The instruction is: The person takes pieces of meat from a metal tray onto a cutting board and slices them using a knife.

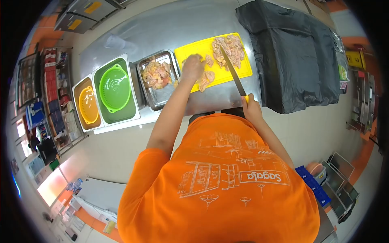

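Observation:
My right hand (253, 108) is wrapped round the yellow handle of a long knife (234, 75). Its blade points away from me, with the tip over a heap of cut raw meat, apparently chicken (237, 46), on the yellow cutting board (190, 49). Over the left part of the board, my left hand (193, 67) has its fingers bent down and together; what they hold, if anything, is hidden. Near it on the board lie a larger piece of raw meat (206, 80) and a small piece (209, 60). More raw meat (157, 75) fills part of a metal tray (156, 103) left of the board.
Left of the tray, two metal pans hold a green basket (115, 88) and an orange basket (88, 105). Black plastic sheeting (289, 56) covers something bulky on the right of the steel table (152, 35). A clear container (115, 41) stands towards the back.

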### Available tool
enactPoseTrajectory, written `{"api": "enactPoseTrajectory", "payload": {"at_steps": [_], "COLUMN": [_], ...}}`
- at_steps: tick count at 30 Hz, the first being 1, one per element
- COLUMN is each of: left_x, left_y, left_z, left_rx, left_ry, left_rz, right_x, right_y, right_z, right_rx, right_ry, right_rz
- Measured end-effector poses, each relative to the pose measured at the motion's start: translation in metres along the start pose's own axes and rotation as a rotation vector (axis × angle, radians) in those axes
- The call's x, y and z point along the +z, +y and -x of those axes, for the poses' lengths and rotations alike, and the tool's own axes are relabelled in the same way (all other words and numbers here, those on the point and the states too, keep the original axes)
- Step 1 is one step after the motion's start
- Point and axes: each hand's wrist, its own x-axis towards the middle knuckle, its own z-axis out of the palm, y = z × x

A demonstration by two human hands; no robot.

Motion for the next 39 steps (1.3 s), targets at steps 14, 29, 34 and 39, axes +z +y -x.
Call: {"api": "enactPoseTrajectory", "payload": {"at_steps": [14, 29, 34, 39], "left_x": [0.001, -0.013, -0.030, -0.024], "left_y": [0.012, 0.027, 0.024, 0.042], "left_z": [-0.080, -0.068, -0.073, -0.063], "left_rx": [-0.167, -0.126, 0.219, -0.113], "left_ry": [-0.445, -0.500, -0.463, -0.305], "left_rz": [-0.228, -0.260, 0.045, 0.425], "right_x": [-0.009, -0.011, -0.014, -0.020], "right_y": [0.005, 0.003, 0.001, -0.007], "right_z": [0.006, -0.006, -0.008, -0.011], "right_rx": [0.060, 0.015, 0.013, -0.015], "right_ry": [0.057, 0.030, 0.030, 0.026], "right_rz": [-0.117, -0.138, -0.172, -0.150]}}
